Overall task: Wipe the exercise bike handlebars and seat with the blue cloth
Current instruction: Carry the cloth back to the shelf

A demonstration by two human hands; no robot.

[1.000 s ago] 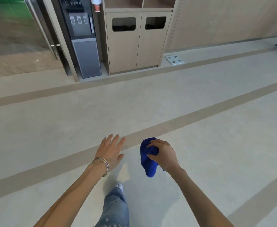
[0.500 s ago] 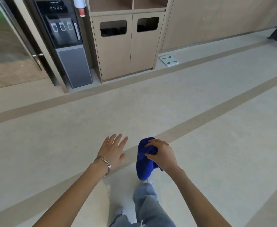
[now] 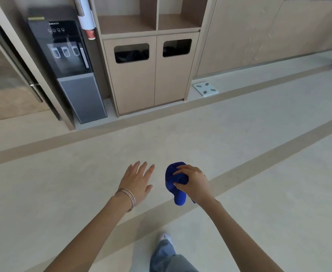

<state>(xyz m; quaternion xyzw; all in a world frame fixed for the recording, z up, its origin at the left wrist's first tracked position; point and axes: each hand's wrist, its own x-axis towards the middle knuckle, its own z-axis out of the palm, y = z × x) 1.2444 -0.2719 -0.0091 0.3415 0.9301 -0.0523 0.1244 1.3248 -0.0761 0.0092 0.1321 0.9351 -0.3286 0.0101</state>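
A bunched blue cloth (image 3: 174, 180) hangs from my right hand (image 3: 194, 183), which is closed around its upper part at the lower middle of the view. My left hand (image 3: 137, 180) floats just to the left of it, palm down with the fingers spread and nothing in it; thin bangles circle its wrist. The two hands are a short gap apart. No exercise bike, handlebars or seat appear in this view.
Pale floor with darker stripes stretches ahead. At the back stand a black and grey water dispenser (image 3: 71, 71), a wooden cabinet with two bin openings (image 3: 151, 73) and a white bathroom scale (image 3: 205, 88) on the floor. My jeans leg and shoe (image 3: 166, 250) show below.
The cabinet and dispenser have come nearer and shifted right in the view as I walk. My legs have swapped steps. Both hands keep their pose, the cloth still held.
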